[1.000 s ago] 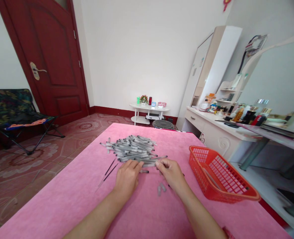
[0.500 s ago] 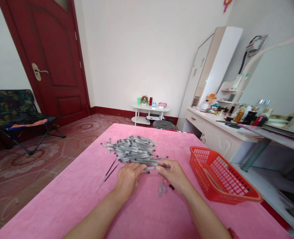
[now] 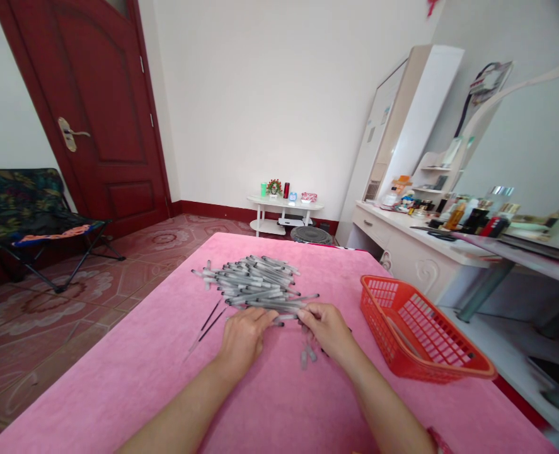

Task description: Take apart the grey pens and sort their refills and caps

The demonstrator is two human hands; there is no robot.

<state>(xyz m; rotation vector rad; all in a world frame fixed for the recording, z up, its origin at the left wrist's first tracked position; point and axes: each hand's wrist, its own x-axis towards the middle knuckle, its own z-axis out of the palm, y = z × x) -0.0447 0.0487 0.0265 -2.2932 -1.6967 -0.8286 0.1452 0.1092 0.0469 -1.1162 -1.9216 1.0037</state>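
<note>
Left hand (image 3: 242, 337) and right hand (image 3: 324, 325) face each other over the pink cloth (image 3: 118, 378), close together, with a slim pale pen (image 3: 287, 316) spanning the short gap between their fingertips. On the right, thumb and forefinger pinch one end of it; the left fingers are bent and gathered at the other end, though the knuckles hide much of that grip. A black tip (image 3: 279, 324) shows just below the left fingertips, and whether it belongs to the same pen cannot be told. Just beyond both hands lies a heap of pens (image 3: 253, 280), grey and translucent with dark ends, stacked loosely across one another. Two thin dark rods (image 3: 212, 322) with pale ends lie slanted to the left of the heap, well apart from the basket. Nearer the person, beside the right wrist, sit two short greyish pieces (image 3: 308, 357). Farther right stands the red plastic basket (image 3: 378, 334), with a long pale item lying inside. Behind, a red door (image 3: 94, 113) is closed.
</note>
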